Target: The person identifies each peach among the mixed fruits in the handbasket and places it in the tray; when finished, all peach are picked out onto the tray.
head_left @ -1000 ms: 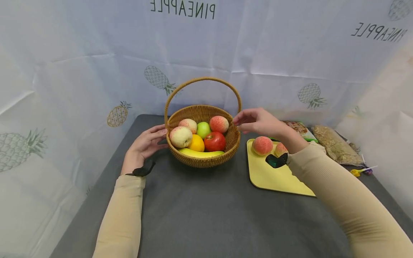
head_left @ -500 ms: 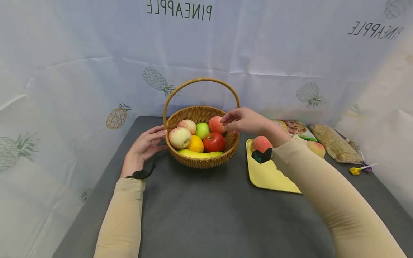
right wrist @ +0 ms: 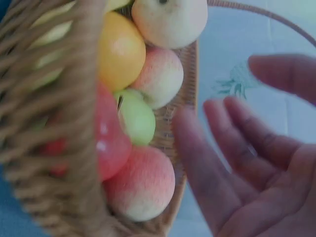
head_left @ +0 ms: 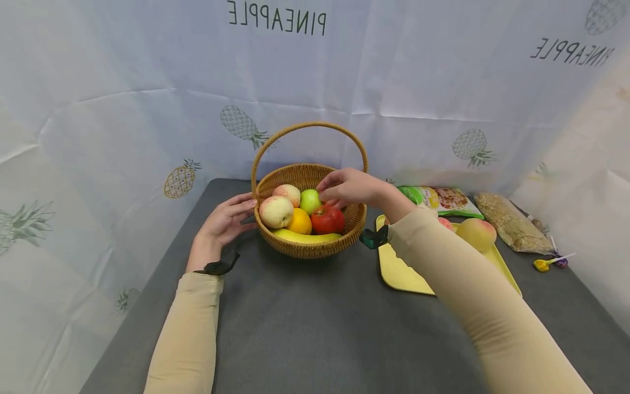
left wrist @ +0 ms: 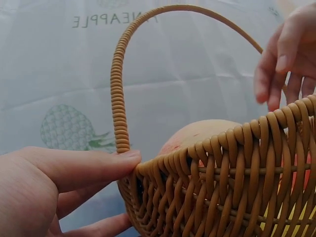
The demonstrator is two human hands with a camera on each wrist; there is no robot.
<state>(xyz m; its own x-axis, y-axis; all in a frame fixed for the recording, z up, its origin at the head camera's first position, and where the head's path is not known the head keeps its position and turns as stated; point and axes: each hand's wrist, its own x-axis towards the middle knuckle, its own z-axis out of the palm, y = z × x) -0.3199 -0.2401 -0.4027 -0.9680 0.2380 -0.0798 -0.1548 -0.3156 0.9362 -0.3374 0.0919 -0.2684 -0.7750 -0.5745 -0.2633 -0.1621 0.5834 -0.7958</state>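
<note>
A wicker basket (head_left: pixel 307 251) with a tall handle holds several fruits: a banana (head_left: pixel 305 237), an orange (head_left: pixel 299 221), a red apple (head_left: pixel 328 220), a green apple (head_left: pixel 310 201) and peaches (head_left: pixel 276 211). Against its left side rests my left hand (head_left: pixel 223 219); in the left wrist view a straight fingertip touches the rim at the handle's base. Over the right half of the basket hovers my right hand (head_left: pixel 351 187), fingers loosely bent around nothing. It hides a reddish peach (right wrist: pixel 142 183) from the head view; the right wrist view shows that peach beside the red apple, apart from the fingers.
On the right lies a yellow tray (head_left: pixel 401 273) with peaches (head_left: pixel 477 234), partly behind the right sleeve. Beyond it are a green-and-white food packet (head_left: pixel 450 200), a bag of grainy food (head_left: pixel 514 224) and lollipops (head_left: pixel 543 265). A pineapple-print curtain (head_left: pixel 408 82) stands behind the table.
My right hand has moved left from the basket's right rim to above the fruit, covering the reddish peach. My left hand stays at the basket's side. More of the tray's right part now shows.
</note>
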